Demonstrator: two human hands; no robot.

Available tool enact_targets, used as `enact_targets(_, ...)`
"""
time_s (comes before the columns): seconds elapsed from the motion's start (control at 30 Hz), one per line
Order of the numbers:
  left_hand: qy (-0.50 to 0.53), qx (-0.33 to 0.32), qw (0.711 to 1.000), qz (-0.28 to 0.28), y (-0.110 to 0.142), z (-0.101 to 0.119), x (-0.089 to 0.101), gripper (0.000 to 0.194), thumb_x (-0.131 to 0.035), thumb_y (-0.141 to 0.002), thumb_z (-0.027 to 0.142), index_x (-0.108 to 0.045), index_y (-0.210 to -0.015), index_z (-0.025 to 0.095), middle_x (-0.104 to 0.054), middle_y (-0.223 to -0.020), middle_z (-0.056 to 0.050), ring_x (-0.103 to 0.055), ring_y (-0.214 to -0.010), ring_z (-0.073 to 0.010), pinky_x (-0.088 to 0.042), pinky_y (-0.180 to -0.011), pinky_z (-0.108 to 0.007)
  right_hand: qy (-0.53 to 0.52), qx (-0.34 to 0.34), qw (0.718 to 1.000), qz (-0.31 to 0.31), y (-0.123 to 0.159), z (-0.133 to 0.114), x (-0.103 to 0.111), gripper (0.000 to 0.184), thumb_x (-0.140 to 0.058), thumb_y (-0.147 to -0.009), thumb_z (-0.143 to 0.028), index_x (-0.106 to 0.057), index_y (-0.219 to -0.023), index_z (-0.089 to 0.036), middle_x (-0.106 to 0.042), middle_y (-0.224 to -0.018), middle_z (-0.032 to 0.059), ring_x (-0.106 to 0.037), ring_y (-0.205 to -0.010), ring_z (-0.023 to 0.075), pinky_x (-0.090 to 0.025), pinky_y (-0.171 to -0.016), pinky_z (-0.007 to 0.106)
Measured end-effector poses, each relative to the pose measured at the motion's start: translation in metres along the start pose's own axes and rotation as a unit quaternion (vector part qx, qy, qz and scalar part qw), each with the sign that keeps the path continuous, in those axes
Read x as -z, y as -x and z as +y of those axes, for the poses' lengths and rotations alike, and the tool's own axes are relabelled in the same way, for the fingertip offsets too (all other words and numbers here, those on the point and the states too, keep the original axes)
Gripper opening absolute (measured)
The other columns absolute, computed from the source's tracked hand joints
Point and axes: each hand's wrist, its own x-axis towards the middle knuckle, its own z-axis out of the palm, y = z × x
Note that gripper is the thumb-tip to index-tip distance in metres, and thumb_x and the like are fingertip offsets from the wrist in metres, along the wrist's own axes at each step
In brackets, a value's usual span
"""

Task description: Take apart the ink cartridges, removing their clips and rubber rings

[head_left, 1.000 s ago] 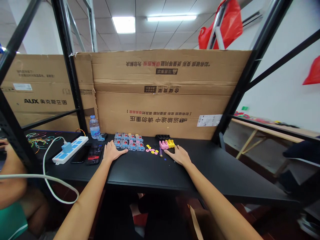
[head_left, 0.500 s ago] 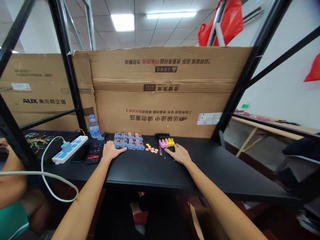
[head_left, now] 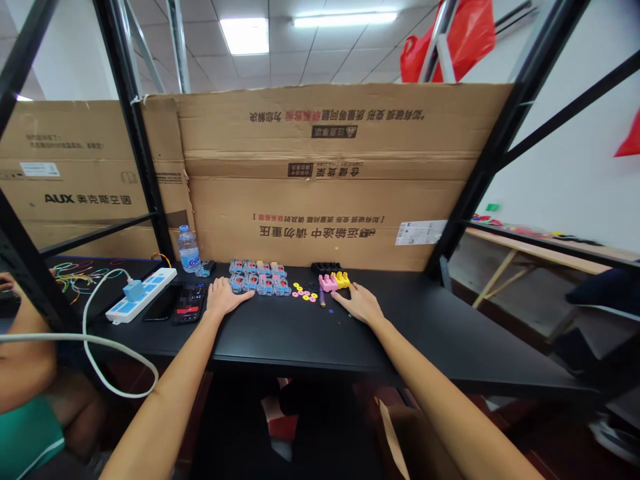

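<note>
My left hand [head_left: 223,297] lies flat on the black table [head_left: 290,337], thumb stretched toward several clear blue plastic pieces with red parts [head_left: 265,285] set in two rows. On the right, my right hand [head_left: 359,303] also rests on the table with its fingers spread, holding nothing. Beside its fingertips stand a pink toothed piece [head_left: 328,283] and a yellow toothed piece [head_left: 343,279]. A black toothed piece [head_left: 325,267] sits behind them. Between the hands are small pink and yellow rings [head_left: 305,294], small black bits and a slim purple tool [head_left: 322,298].
Left of my left hand lie phones [head_left: 189,305] and a white power strip [head_left: 143,295] with a looping white cable [head_left: 120,353]. A water bottle [head_left: 189,250] stands behind. Cardboard [head_left: 320,200] walls the back between black posts. Another person's arm [head_left: 25,353] is at far left.
The view has shifted slightly, so the cardboard and tabletop sit a little higher. Both hands keep their places on the table.
</note>
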Motion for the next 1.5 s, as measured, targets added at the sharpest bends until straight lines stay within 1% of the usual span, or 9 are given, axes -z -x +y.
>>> enact_targets(0.1,-0.001,0.001,1.0,-0.001,0.0,0.0,-0.001,0.115,-0.051,-0.077,0.096,-0.053,-0.147,0.004,-0.058,-0.153,-0.03,-0.047,-0.151,-0.0444,-0.033,-0.125,-0.05,-0.001,0.003,1.0,0.002,0.001,-0.001,0.001,0.093,-0.041,-0.1,-0.076,-0.056,-0.155,-0.003,-0.054,-0.162,0.026,-0.05,-0.152,0.0393,-0.037,-0.126,0.047)
enact_targets(0.23,-0.004,0.003,1.0,-0.001,-0.001,0.0,-0.003,0.114,-0.05,-0.078,0.095,-0.052,-0.148,0.005,-0.057,-0.155,-0.029,-0.046,-0.153,-0.0439,-0.032,-0.127,-0.05,0.009,-0.004,1.0,-0.005,0.0,0.0,-0.001,0.093,-0.039,-0.102,-0.074,-0.054,-0.156,0.001,-0.052,-0.164,0.0273,-0.049,-0.153,0.0391,-0.037,-0.126,0.046)
enact_targets(0.4,-0.003,0.0,1.0,0.001,-0.002,0.0,-0.003,0.114,-0.052,-0.076,0.096,-0.052,-0.148,0.006,-0.056,-0.157,-0.03,-0.046,-0.153,-0.0439,-0.032,-0.126,-0.049,0.003,-0.003,1.0,0.002,-0.006,0.006,-0.007,0.084,-0.043,-0.104,-0.068,-0.054,-0.158,-0.006,-0.051,-0.166,0.025,-0.048,-0.155,0.0399,-0.036,-0.127,0.048)
enact_targets(0.57,0.004,0.005,1.0,0.008,0.001,0.002,-0.001,0.112,-0.055,-0.077,0.095,-0.052,-0.148,0.009,-0.055,-0.158,-0.029,-0.046,-0.153,-0.0432,-0.033,-0.126,-0.048,0.017,0.002,1.0,0.011,-0.009,0.006,-0.01,0.081,-0.043,-0.106,-0.062,-0.056,-0.155,0.001,-0.052,-0.164,0.0289,-0.051,-0.153,0.0399,-0.039,-0.125,0.047)
enact_targets(0.67,0.005,0.004,1.0,0.008,0.002,0.003,0.0,0.114,-0.055,-0.077,0.095,-0.05,-0.15,0.008,-0.053,-0.16,-0.029,-0.045,-0.155,-0.0432,-0.031,-0.128,-0.049,0.019,0.001,1.0,0.011,-0.008,0.005,-0.009,0.077,-0.044,-0.106,-0.059,-0.057,-0.155,-0.001,-0.053,-0.163,0.0282,-0.052,-0.152,0.0392,-0.04,-0.125,0.047)
enact_targets(0.83,0.005,0.005,1.0,0.007,0.0,0.001,-0.001,0.112,-0.056,-0.078,0.094,-0.05,-0.15,0.009,-0.053,-0.16,-0.029,-0.044,-0.155,-0.0436,-0.03,-0.128,-0.049,0.018,0.001,1.0,0.01,-0.009,0.008,-0.012,0.077,-0.043,-0.107,-0.061,-0.054,-0.158,-0.005,-0.052,-0.165,0.0264,-0.051,-0.153,0.0392,-0.039,-0.125,0.048)
enact_targets(1.03,0.007,0.006,1.0,0.003,-0.001,-0.001,-0.004,0.115,-0.056,-0.078,0.095,-0.047,-0.154,0.009,-0.048,-0.165,-0.03,-0.039,-0.159,-0.0441,-0.029,-0.129,-0.049,0.015,-0.007,1.0,0.005,-0.011,0.009,-0.014,0.074,-0.044,-0.108,-0.057,-0.055,-0.157,-0.002,-0.05,-0.166,0.0266,-0.05,-0.154,0.0385,-0.038,-0.126,0.047)
enact_targets(1.33,0.016,0.01,1.0,-0.004,-0.002,-0.001,-0.003,0.118,-0.057,-0.077,0.095,-0.044,-0.157,0.009,-0.043,-0.169,-0.029,-0.035,-0.162,-0.0429,-0.029,-0.129,-0.05,0.007,-0.004,1.0,0.003,-0.012,0.008,-0.012,0.072,-0.044,-0.107,-0.056,-0.058,-0.154,-0.003,-0.052,-0.164,0.0274,-0.051,-0.152,0.0403,-0.041,-0.124,0.05)
enact_targets(1.5,0.021,0.016,1.0,-0.003,0.0,-0.001,-0.003,0.119,-0.059,-0.077,0.094,-0.045,-0.156,0.007,-0.043,-0.168,-0.03,-0.036,-0.161,-0.0409,-0.027,-0.13,-0.049,0.0,0.007,1.0,0.006,-0.01,0.008,-0.011,0.071,-0.044,-0.107,-0.057,-0.056,-0.153,-0.004,-0.059,-0.158,0.0255,-0.057,-0.146,0.0382,-0.045,-0.12,0.047)
